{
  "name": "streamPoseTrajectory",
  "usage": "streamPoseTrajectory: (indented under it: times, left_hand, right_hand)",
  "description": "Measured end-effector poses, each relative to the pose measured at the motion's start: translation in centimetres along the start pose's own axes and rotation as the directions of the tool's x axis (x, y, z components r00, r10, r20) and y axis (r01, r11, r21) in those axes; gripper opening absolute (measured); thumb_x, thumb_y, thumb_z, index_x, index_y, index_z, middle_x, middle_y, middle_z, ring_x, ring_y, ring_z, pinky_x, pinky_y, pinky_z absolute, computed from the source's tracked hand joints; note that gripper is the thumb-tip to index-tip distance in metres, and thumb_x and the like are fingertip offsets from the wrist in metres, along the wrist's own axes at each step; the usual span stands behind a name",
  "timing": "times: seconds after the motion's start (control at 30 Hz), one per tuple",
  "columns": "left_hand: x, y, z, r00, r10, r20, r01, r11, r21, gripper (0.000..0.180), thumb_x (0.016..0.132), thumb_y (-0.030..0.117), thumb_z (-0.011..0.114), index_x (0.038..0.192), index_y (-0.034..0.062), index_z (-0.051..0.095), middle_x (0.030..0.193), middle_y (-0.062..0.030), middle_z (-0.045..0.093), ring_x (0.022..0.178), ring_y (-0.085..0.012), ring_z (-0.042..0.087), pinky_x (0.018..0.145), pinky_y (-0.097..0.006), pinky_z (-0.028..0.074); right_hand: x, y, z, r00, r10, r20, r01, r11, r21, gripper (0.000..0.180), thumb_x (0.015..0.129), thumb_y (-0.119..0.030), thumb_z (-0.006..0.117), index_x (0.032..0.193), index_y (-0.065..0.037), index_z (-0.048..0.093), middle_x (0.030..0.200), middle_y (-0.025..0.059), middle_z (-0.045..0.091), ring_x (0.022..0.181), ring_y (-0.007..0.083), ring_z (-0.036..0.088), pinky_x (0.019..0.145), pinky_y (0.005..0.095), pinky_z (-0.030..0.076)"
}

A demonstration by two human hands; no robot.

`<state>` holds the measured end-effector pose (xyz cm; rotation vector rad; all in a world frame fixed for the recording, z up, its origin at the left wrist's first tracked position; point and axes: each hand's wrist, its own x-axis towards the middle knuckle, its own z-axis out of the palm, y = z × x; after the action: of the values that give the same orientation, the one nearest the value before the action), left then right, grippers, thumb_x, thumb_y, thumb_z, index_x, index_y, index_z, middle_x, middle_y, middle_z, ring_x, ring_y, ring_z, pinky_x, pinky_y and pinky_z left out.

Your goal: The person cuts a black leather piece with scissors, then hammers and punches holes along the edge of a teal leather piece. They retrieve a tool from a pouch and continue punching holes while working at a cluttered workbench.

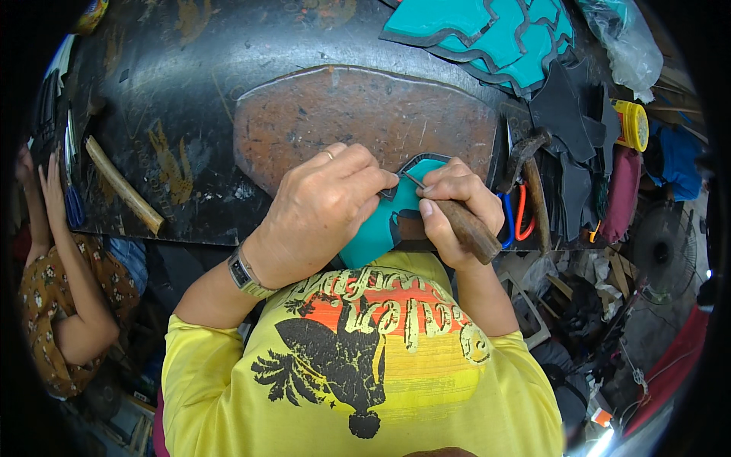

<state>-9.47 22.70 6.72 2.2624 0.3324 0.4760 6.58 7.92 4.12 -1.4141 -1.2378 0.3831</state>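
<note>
A teal piece (371, 234) of sheet material with a black border lies over the near edge of a brown board (365, 114), close to my body. My left hand (327, 202), wearing a ring and a wristwatch, pinches the black edge of this piece between thumb and fingers. Closed around the wooden handle of an awl (474, 232), my right hand (463, 199) holds its thin metal tip against the black edge, right beside my left fingertips. The exact contact point of the tip is partly hidden by my fingers.
A hammer (537, 183) and scissors (522, 217) with red and blue handles lie right of the board. Stacked teal pieces (487, 34) and black pieces (563, 114) sit beyond, near a yellow jar (632, 126). Leftward are a curved stick (124, 186) and another person's arm (87, 282).
</note>
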Motion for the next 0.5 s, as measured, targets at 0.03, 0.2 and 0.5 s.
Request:
streamPoseTrajectory:
  times: [0.03,0.2,0.5]
  left_hand:
    - [0.0,-0.1,0.0,1.000,-0.004,-0.001,0.004,1.000,-0.004,0.024,0.076,-0.004,0.075,0.098,0.0030,0.074,0.088,-0.0101,0.068,0.084,-0.0288,0.068,0.075,-0.038,0.056]
    - [-0.2,-0.5,0.2,0.998,-0.048,-0.043,0.045,0.996,-0.077,0.023,0.074,-0.004,0.076,0.096,0.0022,0.074,0.089,-0.0114,0.069,0.085,-0.0300,0.069,0.075,-0.038,0.057]
    - [-0.4,-0.2,0.6,0.998,-0.041,-0.050,0.038,0.997,-0.068,0.022,0.074,-0.003,0.075,0.093,0.0028,0.068,0.089,-0.0116,0.067,0.088,-0.0325,0.068,0.081,-0.042,0.056]
  right_hand:
    - [0.0,-0.1,0.1,0.999,0.026,-0.029,-0.024,0.998,0.052,0.019,0.075,0.005,0.072,0.092,0.002,0.065,0.081,0.0136,0.068,0.073,0.0261,0.067,0.069,0.0352,0.053]
    - [-0.4,-1.3,0.7,0.960,0.243,-0.139,-0.197,0.938,0.284,0.024,0.080,0.008,0.075,0.102,0.002,0.068,0.093,0.0164,0.074,0.083,0.0274,0.071,0.078,0.0375,0.055]
    - [-0.3,0.2,0.4,0.999,-0.034,-0.003,0.033,0.991,-0.127,0.027,0.080,0.013,0.073,0.103,-0.002,0.070,0.098,0.0145,0.076,0.088,0.0278,0.073,0.081,0.0375,0.055]
